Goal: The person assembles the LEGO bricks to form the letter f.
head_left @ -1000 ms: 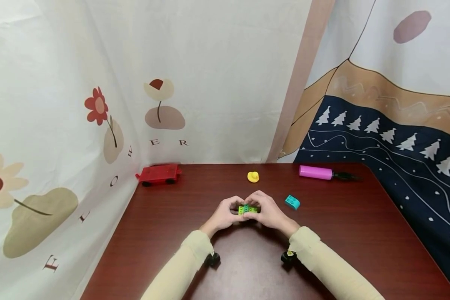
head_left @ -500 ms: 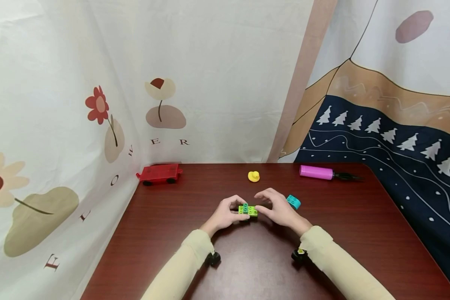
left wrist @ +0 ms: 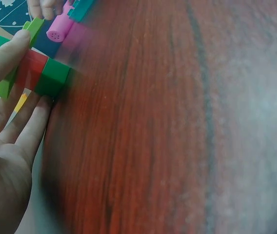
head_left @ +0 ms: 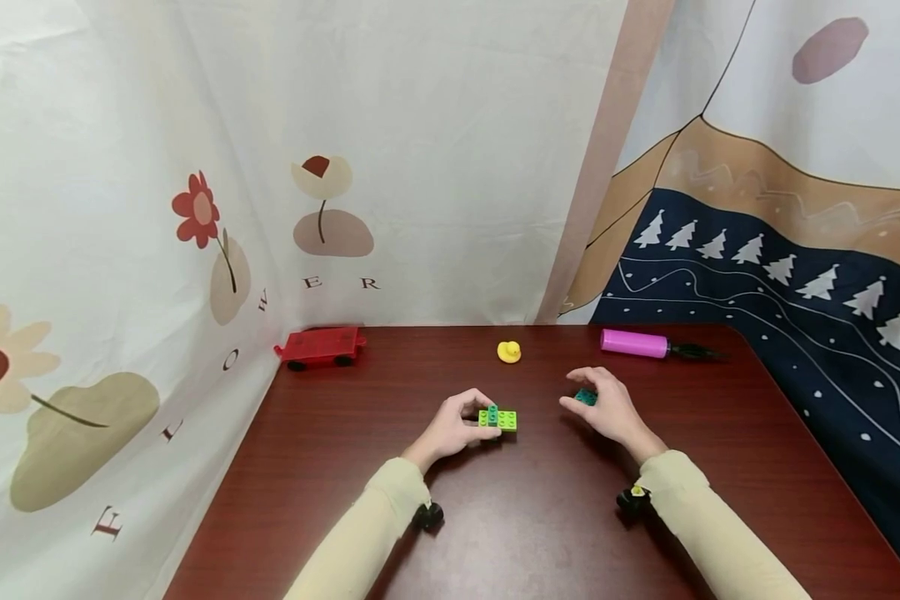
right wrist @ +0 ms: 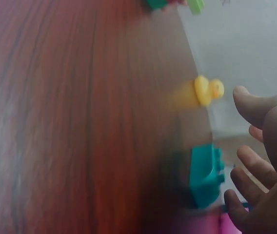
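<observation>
My left hand point(head_left: 450, 427) holds a stack of toy building bricks point(head_left: 507, 420) between thumb and fingers, near the middle of the table. In the left wrist view the stack has a green brick point(left wrist: 54, 79) at its base, a red brick point(left wrist: 32, 68) above it, then a long lime brick with a small green one on top. Over on the right, my right hand point(head_left: 613, 412) hovers with fingers spread and thumb apart. Beneath it lies a teal brick point(head_left: 587, 397), partly covered by the hand; the right wrist view shows this teal brick point(right wrist: 204, 176) just off the fingertips.
A yellow rubber duck point(head_left: 508, 352) sits at the back of the dark wooden table point(head_left: 510, 533). A red toy wagon point(head_left: 320, 347) stands back left, and a pink cylinder with a black end point(head_left: 634, 343) lies back right. Printed curtains point(head_left: 450, 167) enclose the table.
My right hand has let go of the brick stack and moved right, opening over the teal brick. My left hand stays in place, holding the stack.
</observation>
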### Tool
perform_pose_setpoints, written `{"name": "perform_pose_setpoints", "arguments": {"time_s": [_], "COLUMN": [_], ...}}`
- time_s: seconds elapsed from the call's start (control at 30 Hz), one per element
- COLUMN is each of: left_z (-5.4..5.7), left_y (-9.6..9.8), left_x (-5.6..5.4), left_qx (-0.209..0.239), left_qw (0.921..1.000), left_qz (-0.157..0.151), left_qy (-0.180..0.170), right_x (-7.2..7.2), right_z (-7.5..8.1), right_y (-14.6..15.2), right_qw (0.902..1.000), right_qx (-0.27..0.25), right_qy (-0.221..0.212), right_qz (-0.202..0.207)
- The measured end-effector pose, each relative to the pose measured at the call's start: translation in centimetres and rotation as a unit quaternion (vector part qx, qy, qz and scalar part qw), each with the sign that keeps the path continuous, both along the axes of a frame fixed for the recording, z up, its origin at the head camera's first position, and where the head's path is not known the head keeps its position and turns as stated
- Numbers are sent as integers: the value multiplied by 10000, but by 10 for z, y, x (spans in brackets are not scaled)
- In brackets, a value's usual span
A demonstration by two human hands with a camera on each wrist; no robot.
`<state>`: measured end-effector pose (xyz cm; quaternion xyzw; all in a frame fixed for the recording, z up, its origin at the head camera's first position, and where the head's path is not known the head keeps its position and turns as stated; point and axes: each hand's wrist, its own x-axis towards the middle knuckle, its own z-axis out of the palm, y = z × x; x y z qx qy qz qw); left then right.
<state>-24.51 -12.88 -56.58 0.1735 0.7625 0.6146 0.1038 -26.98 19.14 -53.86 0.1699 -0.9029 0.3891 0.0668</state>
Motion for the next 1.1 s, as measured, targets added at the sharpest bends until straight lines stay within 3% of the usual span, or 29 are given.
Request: {"name": "perform_pose_setpoints", "arguments": {"time_s": [0.33,0.57,1.1], "left_z": [-2,-3,-3], "left_y": [-1,1,2], "left_x": [-1,2,-1], "left_qx": [-24,52,14], "left_qw": [10000,9998,10000], "left_qz": [42,49,44], "left_qy": [0,-166,-84], "right_x": [-4,-4,-6], "right_z": [-17,-22,-22], "right_y": [23,27,26], "right_qw": [9977,9962,9982], "right_qx": [-126,99,243], "right_qy": [-479,-702,-364], "right_qz": [-467,-501,-417]}}
